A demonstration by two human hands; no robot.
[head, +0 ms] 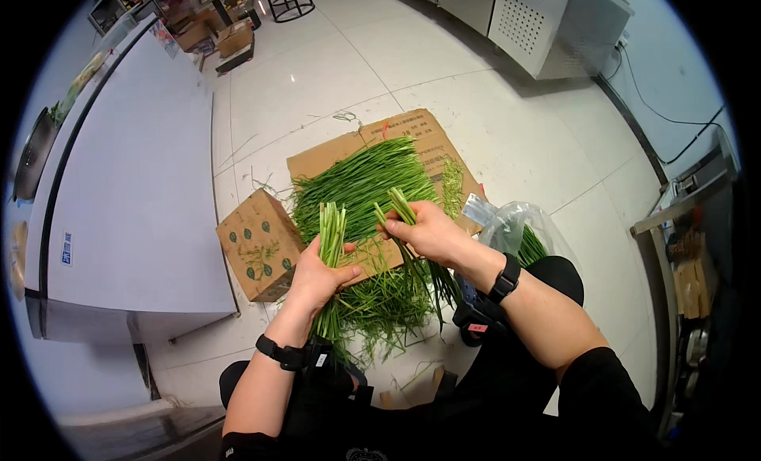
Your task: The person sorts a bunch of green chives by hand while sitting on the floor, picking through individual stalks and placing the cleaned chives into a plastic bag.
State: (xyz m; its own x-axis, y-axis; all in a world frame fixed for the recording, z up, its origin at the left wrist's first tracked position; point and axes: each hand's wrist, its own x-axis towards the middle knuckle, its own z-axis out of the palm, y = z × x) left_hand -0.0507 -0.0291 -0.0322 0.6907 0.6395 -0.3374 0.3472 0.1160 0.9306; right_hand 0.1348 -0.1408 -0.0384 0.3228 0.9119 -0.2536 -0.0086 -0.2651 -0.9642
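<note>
My left hand is closed around an upright bundle of long green stalks, likely garlic chives, with pale ends up. My right hand grips a smaller bunch of the same stalks; its dark green leaves hang down below the palm. Beyond both hands, a wide layer of green stalks lies side by side on flattened cardboard. Short pale trimmings form a strip at its right. Nearer me, a tangled heap of loose leaves lies partly on the floor.
A cardboard box stands left of the cardboard sheet. To the right, a clear plastic bag holds more green stalks. A white appliance fills the left side; a steel cabinet stands at the upper right, a shelf unit at the right.
</note>
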